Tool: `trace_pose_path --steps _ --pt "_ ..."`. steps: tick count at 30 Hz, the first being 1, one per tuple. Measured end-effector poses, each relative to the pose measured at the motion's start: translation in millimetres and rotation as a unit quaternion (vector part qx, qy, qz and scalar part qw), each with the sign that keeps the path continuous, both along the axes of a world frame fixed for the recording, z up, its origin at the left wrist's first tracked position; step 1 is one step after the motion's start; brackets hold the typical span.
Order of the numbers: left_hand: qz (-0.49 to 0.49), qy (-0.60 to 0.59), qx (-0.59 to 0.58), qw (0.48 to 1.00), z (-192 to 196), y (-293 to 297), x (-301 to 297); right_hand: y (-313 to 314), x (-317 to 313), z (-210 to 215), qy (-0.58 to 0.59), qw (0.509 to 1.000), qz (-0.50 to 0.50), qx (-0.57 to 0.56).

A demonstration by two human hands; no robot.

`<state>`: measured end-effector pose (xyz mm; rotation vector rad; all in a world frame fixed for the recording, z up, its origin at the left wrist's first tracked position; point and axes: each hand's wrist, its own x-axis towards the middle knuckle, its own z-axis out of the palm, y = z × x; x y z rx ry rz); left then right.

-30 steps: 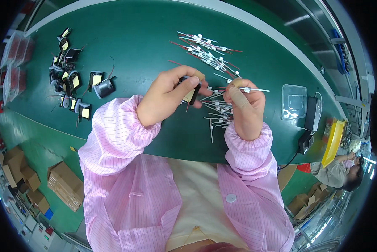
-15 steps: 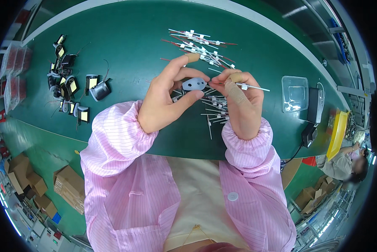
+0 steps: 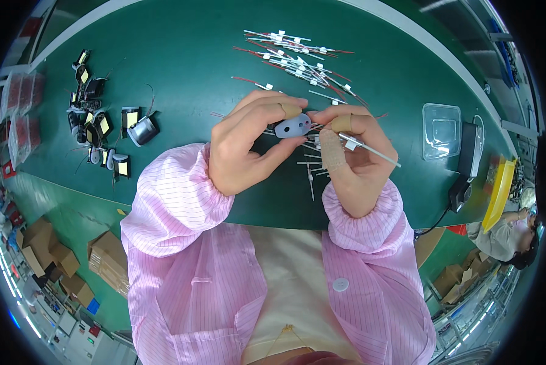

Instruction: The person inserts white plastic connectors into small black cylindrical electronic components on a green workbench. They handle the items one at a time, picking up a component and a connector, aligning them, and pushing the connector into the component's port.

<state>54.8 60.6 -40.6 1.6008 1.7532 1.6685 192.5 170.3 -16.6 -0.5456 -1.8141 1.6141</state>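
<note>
Above a green tabletop (image 3: pixel 181 61), a small grey part (image 3: pixel 293 129) pierced with dark holes sits in a worker's left hand (image 3: pixel 239 146), close beside a white lead (image 3: pixel 379 154) in the right hand (image 3: pixel 364 169). A loose pinch could let the smooth part twist or drop among the scattered leads (image 3: pixel 297 65); pressure at a poor angle could bend the lead's thin end, and a snag on its long tail could pull it loose. Tan finger coverings (image 3: pixel 292 111) may also dull the feel of so fine a grip. The left fingers are clamped on the grey part, forefinger above, thumb beneath. The right fingers are pinched together on the lead, its white connector tab (image 3: pixel 351 145) outside the pinch; whether the lead's hidden tip touches the part cannot be told.
</note>
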Motion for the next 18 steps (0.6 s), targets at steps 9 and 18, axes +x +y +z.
trace_pose_path --steps 9,18 --pt "-0.009 0.009 -0.001 1.000 -0.5 1.5 -2.2 6.3 0.2 -3.4 0.006 0.997 0.016 0.078" --pt "0.006 0.005 0.016 1.000 -0.5 5.2 -1.2 7.7 0.5 -5.0 -0.001 0.994 0.022 0.109"
